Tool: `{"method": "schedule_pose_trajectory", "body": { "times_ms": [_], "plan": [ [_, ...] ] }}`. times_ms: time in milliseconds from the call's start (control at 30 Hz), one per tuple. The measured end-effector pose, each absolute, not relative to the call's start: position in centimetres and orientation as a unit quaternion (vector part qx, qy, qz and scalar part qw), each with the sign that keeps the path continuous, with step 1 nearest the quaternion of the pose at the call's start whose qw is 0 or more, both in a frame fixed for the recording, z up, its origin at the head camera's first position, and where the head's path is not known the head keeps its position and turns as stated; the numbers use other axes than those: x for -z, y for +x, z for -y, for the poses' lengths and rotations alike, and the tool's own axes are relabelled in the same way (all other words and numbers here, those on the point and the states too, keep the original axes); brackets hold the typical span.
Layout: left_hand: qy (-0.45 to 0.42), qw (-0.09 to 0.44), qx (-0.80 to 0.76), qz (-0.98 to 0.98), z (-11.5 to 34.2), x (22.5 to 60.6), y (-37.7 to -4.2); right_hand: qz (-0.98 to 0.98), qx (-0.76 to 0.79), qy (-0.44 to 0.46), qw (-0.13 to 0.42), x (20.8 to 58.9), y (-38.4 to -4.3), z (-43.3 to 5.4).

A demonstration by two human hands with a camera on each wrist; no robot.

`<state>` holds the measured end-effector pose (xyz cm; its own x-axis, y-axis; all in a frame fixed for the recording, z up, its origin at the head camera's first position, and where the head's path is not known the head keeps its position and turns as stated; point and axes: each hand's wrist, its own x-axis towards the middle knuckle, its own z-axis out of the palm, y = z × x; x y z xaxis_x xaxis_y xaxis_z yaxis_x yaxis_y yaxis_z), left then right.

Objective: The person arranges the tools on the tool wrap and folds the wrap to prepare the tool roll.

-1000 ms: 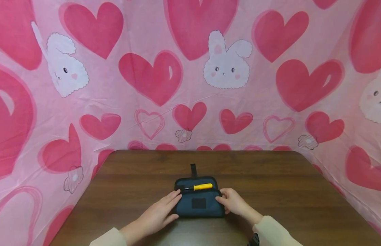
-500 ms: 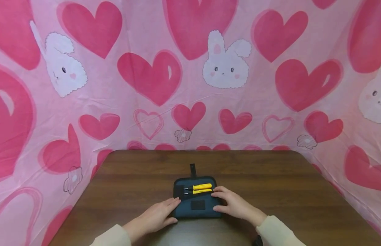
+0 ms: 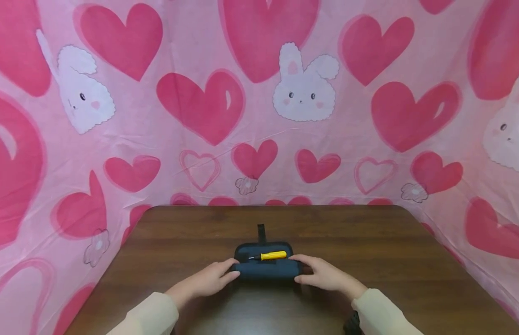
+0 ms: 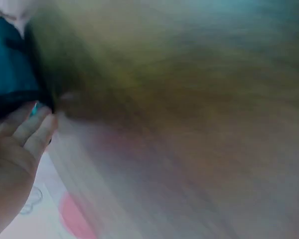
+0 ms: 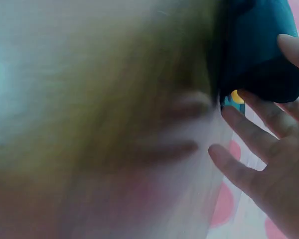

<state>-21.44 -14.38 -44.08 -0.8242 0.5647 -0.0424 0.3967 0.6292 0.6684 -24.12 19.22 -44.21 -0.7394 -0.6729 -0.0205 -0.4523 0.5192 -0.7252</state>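
Observation:
A dark blue fabric tool pouch (image 3: 265,271) with black edging lies on the table, its near part folded up and over toward the back. On its far part rests a screwdriver (image 3: 274,255) with a yellow handle, its tip pointing left. My left hand (image 3: 209,279) holds the left end of the fold between thumb and fingers. At the right end, my right hand (image 3: 326,274) grips the fold the same way. In the right wrist view, a bit of yellow handle (image 5: 235,96) shows behind the pouch edge. The second yellow-handled tool is hidden under the fold.
A black strap (image 3: 261,232) sticks out from the pouch's far edge across the brown wooden table (image 3: 192,232). Behind the table hangs a pink cloth (image 3: 259,121) with hearts and rabbits.
Both hands first lay on the pouch's sides, and a second yellow-handled tool was uncovered by the right hand. Now the hands have taken the near part and folded it away from me over that tool.

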Motion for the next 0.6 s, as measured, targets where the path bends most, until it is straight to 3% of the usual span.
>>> {"method": "schedule_pose_trajectory", "body": {
  "times_ms": [267,433,600],
  "plan": [
    [0.176,0.097,-0.455,-0.867,13.3,43.9,-24.0,-0.847,0.460,-0.222,0.145,43.6,-26.2,-18.3],
    [0.133,0.078,-0.448,-0.880,12.8,44.1,-25.0,-0.850,0.487,-0.118,0.162,43.6,-27.1,-17.0],
    [0.105,0.063,-0.427,-0.896,12.4,44.3,-25.4,-0.872,0.460,-0.085,0.146,44.2,-27.8,-16.1]
  ]
}}
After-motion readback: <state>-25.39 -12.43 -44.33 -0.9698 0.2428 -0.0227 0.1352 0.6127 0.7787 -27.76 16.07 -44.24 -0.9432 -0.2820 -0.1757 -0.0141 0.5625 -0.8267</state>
